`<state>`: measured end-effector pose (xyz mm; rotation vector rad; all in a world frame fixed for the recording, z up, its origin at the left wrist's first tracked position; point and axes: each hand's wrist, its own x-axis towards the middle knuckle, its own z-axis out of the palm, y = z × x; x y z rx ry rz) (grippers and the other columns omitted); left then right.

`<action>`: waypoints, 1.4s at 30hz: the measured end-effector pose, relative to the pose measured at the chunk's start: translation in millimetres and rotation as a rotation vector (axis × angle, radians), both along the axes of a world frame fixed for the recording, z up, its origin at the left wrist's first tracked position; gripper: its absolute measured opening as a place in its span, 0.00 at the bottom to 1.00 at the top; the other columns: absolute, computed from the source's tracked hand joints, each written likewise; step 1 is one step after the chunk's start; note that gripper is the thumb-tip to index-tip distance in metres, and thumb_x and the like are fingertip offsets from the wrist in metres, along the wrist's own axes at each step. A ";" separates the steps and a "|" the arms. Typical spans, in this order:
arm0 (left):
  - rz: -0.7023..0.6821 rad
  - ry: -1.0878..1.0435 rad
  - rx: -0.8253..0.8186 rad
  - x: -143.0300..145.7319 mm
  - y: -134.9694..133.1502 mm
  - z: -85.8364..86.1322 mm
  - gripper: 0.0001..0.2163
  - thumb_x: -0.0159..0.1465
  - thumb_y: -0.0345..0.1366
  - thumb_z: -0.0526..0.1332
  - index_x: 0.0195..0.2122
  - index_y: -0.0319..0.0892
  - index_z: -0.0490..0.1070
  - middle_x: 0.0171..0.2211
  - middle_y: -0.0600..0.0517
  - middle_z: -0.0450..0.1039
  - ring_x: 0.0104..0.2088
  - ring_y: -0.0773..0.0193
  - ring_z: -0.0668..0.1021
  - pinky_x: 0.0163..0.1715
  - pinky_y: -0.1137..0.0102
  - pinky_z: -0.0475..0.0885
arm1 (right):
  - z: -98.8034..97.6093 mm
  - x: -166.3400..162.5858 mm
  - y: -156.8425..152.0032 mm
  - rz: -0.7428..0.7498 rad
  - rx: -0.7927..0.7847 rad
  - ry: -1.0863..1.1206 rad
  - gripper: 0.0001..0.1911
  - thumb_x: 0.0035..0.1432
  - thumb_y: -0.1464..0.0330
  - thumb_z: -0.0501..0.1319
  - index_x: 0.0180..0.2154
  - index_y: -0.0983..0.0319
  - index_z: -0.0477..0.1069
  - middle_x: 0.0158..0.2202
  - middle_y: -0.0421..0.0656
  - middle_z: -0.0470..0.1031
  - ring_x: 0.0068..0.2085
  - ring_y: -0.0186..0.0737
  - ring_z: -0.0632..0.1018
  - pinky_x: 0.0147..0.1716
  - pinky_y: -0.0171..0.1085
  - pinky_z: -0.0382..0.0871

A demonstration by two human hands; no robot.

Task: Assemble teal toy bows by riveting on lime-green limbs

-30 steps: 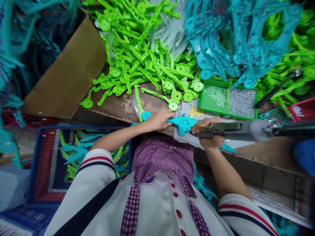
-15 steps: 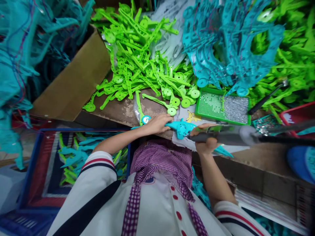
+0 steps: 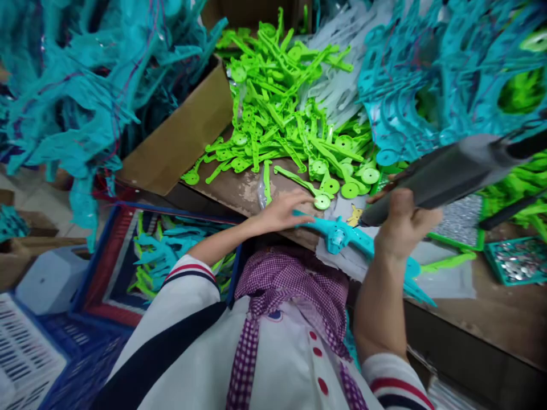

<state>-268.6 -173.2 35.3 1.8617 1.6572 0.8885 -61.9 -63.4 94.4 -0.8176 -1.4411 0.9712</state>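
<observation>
A turquoise plastic toy part [image 3: 337, 234], long with a rounded middle, lies across the front of the bench. At its narrow left end is my left hand [image 3: 284, 212], fingers stretched and apart, the thumb close over the tip. My right hand [image 3: 404, 225] is wrapped round a grey electric screwdriver [image 3: 448, 171], tilted with its tip down to the left. That tip is close to the upper edge of the turquoise part; whether they touch I cannot tell. My right forearm hides some of the part's right side.
Lime-green arms with round ends [image 3: 277, 102] are heaped behind my hands. Stacked turquoise shells [image 3: 401, 108] stand back right, near a green tray of small metal pieces [image 3: 464, 225] and a teal tray [image 3: 517, 259]. At left are a cardboard box [image 3: 179, 136] and blue-rimmed crate [image 3: 102, 256].
The screwdriver has been raised and swung away from the part's middle in my right hand. My left fingers have spread at the part's end. The view has turned left.
</observation>
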 end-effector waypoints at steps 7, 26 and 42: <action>0.681 -0.475 -0.268 -66.8 -76.1 -27.2 0.16 0.64 0.40 0.66 0.50 0.39 0.70 0.34 0.52 0.75 0.33 0.66 0.78 0.36 0.69 0.75 | -15.8 33.0 -49.3 -0.169 0.216 -0.192 0.18 0.61 0.59 0.66 0.53 0.47 0.75 0.48 0.42 0.77 0.49 0.47 0.79 0.51 0.51 0.73; 0.355 -1.100 -0.831 -59.5 -56.1 -14.6 0.11 0.59 0.40 0.73 0.38 0.39 0.79 0.34 0.48 0.81 0.32 0.66 0.79 0.37 0.69 0.71 | -116.5 -6.1 -79.2 0.339 0.732 -1.091 0.33 0.67 0.62 0.60 0.70 0.53 0.58 0.66 0.51 0.69 0.61 0.52 0.73 0.59 0.49 0.62; 0.557 -1.104 -0.721 -26.8 -37.1 5.2 0.15 0.52 0.33 0.77 0.36 0.35 0.74 0.24 0.53 0.76 0.22 0.71 0.75 0.26 0.71 0.71 | -74.0 3.2 -70.6 0.537 0.436 -1.019 0.30 0.68 0.54 0.58 0.67 0.53 0.64 0.67 0.49 0.67 0.66 0.54 0.71 0.65 0.58 0.60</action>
